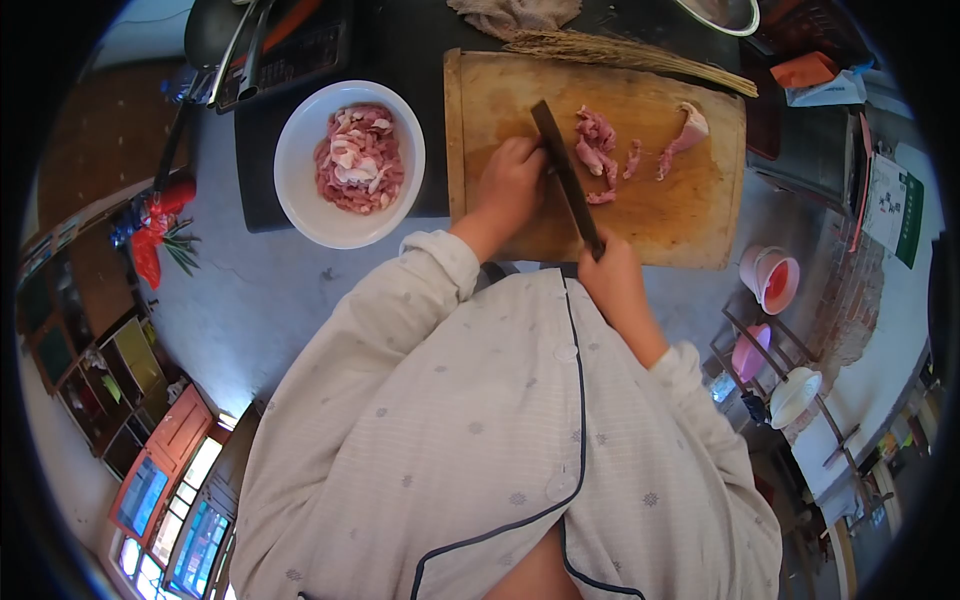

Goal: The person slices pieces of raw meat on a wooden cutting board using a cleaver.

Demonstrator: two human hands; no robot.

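Note:
My right hand [614, 282] is wrapped around the handle of a kitchen knife [567, 172], whose dark spine faces up at a slant over the wooden cutting board [690, 225]. On the blade's left side, my left hand [514, 182] has its fingers curled close against the blade; what lies under the fingertips is hidden. Right of the blade are cut strips of raw meat [596, 140] and a small separate strip [633, 158]. A larger, paler piece of meat [688, 128] rests farther right on the board.
Left of the board stands a white bowl [290, 165] with sliced raw meat [358, 165]. A straw whisk [630, 58] lies along the board's back edge, near a crumpled cloth [515, 14]. A pan [212, 30] and utensils sit at back left, and a metal bowl [738, 22] at back right.

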